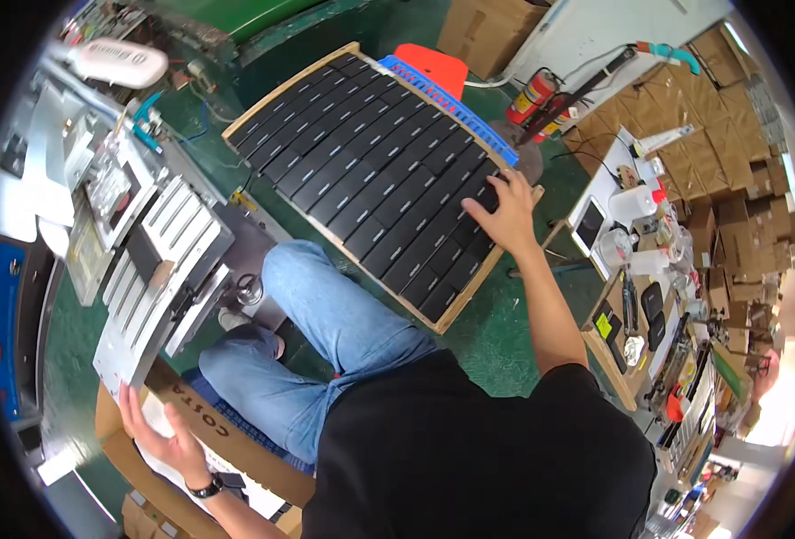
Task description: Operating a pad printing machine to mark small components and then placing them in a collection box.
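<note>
My right hand (pixel 506 214) rests at the right end of a wood-edged tray (pixel 485 277) filled with rows of flat black cases (pixel 362 171). Its thumb and fingers are apart over one of these cases, and I see no case lifted. On the other side my left hand (pixel 168 440) is raised with nothing in it, fingers stretched out and a dark watch at the wrist. Below that hand stands an open cardboard box (pixel 209 418) with white material inside. Beyond its fingertips is the lower end of a slotted metal machine fixture (pixel 159 260).
A blue plastic crate (pixel 456 108) and a red stool (pixel 429 67) stand behind the tray. Fire extinguishers (pixel 532 97) are at the back. On the right, a bench (pixel 627 386) holds tools and bottles. Stacked cartons (pixel 685 117) line the wall. My legs sit between machine and tray.
</note>
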The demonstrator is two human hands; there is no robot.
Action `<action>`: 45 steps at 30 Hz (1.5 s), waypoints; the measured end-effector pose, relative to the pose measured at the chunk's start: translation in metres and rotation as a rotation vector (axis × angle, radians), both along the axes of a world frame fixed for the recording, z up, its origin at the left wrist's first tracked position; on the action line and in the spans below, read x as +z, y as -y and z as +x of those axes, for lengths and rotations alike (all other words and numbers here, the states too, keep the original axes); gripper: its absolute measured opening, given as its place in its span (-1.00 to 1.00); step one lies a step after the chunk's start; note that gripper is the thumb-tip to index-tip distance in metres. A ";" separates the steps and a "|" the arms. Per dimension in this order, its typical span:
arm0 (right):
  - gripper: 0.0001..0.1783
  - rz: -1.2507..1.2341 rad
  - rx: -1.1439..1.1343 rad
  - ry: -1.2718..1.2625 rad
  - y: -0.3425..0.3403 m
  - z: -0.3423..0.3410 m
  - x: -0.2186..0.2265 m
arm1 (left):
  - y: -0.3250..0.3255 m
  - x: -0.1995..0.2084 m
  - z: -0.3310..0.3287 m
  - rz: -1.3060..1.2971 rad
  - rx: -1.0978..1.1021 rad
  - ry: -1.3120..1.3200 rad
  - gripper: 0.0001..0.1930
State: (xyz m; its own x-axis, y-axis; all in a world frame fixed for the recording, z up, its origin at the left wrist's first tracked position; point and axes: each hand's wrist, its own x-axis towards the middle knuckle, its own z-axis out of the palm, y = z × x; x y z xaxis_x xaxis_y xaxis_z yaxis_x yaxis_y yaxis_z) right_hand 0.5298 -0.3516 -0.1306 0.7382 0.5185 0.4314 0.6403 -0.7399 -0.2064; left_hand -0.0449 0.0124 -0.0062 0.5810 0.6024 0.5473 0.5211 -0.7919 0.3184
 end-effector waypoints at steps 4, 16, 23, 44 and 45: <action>-0.50 0.110 0.192 0.081 -0.013 0.002 0.008 | 0.026 -0.011 -0.138 -0.219 0.542 0.115 -0.47; -0.51 0.079 0.362 -0.095 -0.061 0.016 0.050 | 0.087 -0.052 -0.270 -0.593 0.943 0.081 -0.38; -0.62 0.083 0.672 -0.092 -0.157 -0.088 0.096 | 0.044 -0.104 -0.230 -0.418 0.932 -0.308 -0.31; -0.53 0.474 1.103 -1.135 -0.327 -0.180 0.167 | 0.000 -0.015 -0.138 -0.343 0.445 0.458 -0.63; -0.49 0.435 1.129 -1.205 -0.339 -0.178 0.168 | -0.001 -0.001 -0.117 -0.328 0.410 0.460 -0.64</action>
State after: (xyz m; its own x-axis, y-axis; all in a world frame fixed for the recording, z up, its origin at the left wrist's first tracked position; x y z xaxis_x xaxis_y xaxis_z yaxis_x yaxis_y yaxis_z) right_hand 0.3520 -0.0125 0.0373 0.1046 0.9769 0.1864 0.1094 0.1750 -0.9785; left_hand -0.1615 0.0134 -0.0074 0.0244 0.8999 0.4354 0.5125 -0.3852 0.7675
